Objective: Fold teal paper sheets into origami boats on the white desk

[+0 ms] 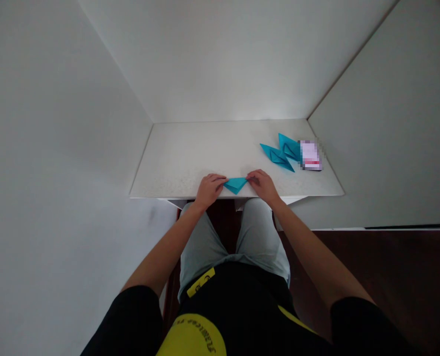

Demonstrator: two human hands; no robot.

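The bare left forearm (164, 247) comes out of a short black fabric sleeve (130, 314) and reaches from the near left toward the far middle. The bare right forearm (319, 252) makes the same from the near right, below its own short black fabric sleeve (357, 321). Both arms lean inward. The bare left hand (210, 190) and the bare right hand (264, 186) are near each other but apart, backs upward. On each, the fingers are bent and the fingertips pinch.
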